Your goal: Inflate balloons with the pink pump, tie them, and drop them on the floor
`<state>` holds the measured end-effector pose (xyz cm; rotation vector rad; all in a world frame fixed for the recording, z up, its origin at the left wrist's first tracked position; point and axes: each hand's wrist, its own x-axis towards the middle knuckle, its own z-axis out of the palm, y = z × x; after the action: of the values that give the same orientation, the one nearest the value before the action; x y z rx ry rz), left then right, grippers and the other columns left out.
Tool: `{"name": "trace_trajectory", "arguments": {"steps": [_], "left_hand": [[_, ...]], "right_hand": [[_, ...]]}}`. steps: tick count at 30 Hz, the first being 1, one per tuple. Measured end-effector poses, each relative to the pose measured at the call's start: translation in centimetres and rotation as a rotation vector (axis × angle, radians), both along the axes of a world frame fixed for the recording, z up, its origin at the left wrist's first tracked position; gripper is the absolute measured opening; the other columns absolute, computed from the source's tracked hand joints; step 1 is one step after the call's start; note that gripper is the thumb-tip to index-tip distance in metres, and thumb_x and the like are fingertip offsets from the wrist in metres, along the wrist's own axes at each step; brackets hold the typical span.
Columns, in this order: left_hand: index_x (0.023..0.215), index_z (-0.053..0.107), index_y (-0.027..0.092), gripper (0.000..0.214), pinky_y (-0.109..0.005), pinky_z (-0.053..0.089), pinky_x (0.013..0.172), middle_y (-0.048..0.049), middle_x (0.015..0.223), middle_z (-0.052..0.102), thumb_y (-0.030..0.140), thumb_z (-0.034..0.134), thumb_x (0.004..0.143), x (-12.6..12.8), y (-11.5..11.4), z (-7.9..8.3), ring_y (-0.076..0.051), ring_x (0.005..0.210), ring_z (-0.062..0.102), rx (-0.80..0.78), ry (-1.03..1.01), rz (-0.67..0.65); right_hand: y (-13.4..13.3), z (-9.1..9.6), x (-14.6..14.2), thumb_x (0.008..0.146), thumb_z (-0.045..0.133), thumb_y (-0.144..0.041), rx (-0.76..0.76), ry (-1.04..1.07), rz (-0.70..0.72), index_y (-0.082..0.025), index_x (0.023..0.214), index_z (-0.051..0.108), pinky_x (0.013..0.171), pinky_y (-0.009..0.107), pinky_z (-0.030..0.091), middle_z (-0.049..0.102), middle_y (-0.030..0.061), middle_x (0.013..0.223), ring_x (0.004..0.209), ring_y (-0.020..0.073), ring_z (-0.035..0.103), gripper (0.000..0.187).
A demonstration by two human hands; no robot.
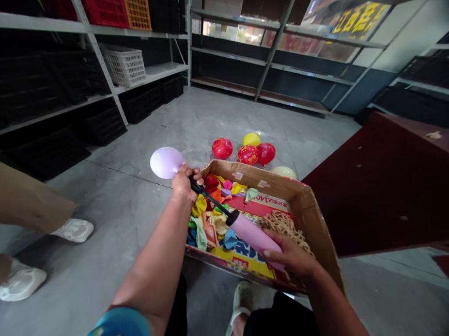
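Observation:
A balloon pump with a pink barrel and a black rod slants above an open cardboard box. My right hand is wrapped around the barrel's lower end. At the other end, my left hand grips the pump's black end, with a partly inflated lilac balloon just beyond the fingers. The balloon's neck is hidden by that hand. Several limp balloons in many colours lie in the box's left part, and a heap of beige cord lies at its right.
On the floor beyond the box rest inflated balloons, among them a red one and a yellow one. A dark red panel stands at the right. Another person's shoe is at the left. Metal shelves with baskets line the walls.

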<state>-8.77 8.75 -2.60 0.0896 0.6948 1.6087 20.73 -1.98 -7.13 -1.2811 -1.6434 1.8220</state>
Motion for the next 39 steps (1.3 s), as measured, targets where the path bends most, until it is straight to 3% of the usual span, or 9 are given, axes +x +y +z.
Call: {"name": "trace_trajectory", "arguments": {"steps": [9,14,19,22,26,34,39], "left_hand": [[0.055,0.024,0.019,0.037,-0.019,0.027,0.034,-0.0004,0.055,0.042,0.030,0.043,0.085,1.8,-0.6,-0.5,-0.006,0.038,0.034,-0.008,0.035,-0.137],[0.055,0.023,0.019,0.038,-0.019,0.027,0.033,-0.0001,0.054,0.041,0.031,0.043,0.085,0.7,-0.5,0.1,-0.007,0.038,0.033,0.011,0.068,-0.111],[0.056,0.023,0.019,0.038,-0.018,0.024,0.032,0.0017,0.054,0.039,0.031,0.046,0.084,-0.9,-0.2,0.3,-0.006,0.037,0.032,0.009,0.050,-0.043],[0.056,0.023,0.020,0.038,-0.018,0.024,0.033,0.0019,0.054,0.039,0.031,0.045,0.084,-0.8,-0.1,0.3,-0.006,0.037,0.032,0.011,0.041,-0.020],[0.056,0.024,0.019,0.037,-0.017,0.025,0.034,0.0014,0.052,0.039,0.031,0.042,0.086,0.1,-0.1,0.1,-0.006,0.038,0.032,-0.024,0.033,-0.027],[0.055,0.026,0.019,0.038,-0.020,0.028,0.034,-0.0005,0.054,0.042,0.033,0.042,0.086,2.4,-0.5,-0.3,-0.007,0.038,0.035,-0.029,0.076,-0.143],[0.055,0.026,0.020,0.039,-0.020,0.026,0.033,0.0009,0.052,0.040,0.035,0.044,0.086,1.6,-0.6,0.4,-0.006,0.036,0.032,0.010,0.067,-0.120]], "right_hand": [[0.4,0.6,-5.2,0.073,0.069,-0.045,0.218,-0.059,-0.018,-0.020,0.116,0.056,0.062,0.024,0.044,0.058,0.0016,0.090,0.071,0.0130,0.050,0.051],[0.3,0.9,-3.2,0.073,0.068,-0.043,0.068,0.057,0.091,-0.022,0.126,0.051,0.059,0.023,0.043,0.058,0.0008,0.087,0.070,0.0128,0.050,0.059],[0.0,0.6,0.7,0.068,0.071,-0.042,-0.069,0.029,0.072,-0.022,0.124,0.055,0.062,0.026,0.045,0.061,0.0036,0.095,0.073,0.0155,0.053,0.061],[-0.1,0.5,1.5,0.067,0.071,-0.044,-0.067,-0.022,0.052,-0.020,0.121,0.057,0.061,0.027,0.046,0.062,0.0046,0.095,0.070,0.0155,0.053,0.060],[0.1,0.2,0.1,0.070,0.070,-0.046,0.044,-0.036,0.023,-0.020,0.117,0.059,0.064,0.027,0.047,0.062,0.0042,0.097,0.077,0.0170,0.054,0.054],[0.5,0.0,-5.0,0.074,0.065,-0.048,0.147,-0.025,-0.019,-0.020,0.121,0.054,0.055,0.022,0.043,0.058,0.0009,0.084,0.065,0.0124,0.050,0.055],[0.4,0.4,-3.8,0.073,0.067,-0.045,0.108,0.010,0.035,-0.021,0.126,0.051,0.062,0.024,0.045,0.059,0.0026,0.093,0.074,0.0143,0.052,0.060]]}}
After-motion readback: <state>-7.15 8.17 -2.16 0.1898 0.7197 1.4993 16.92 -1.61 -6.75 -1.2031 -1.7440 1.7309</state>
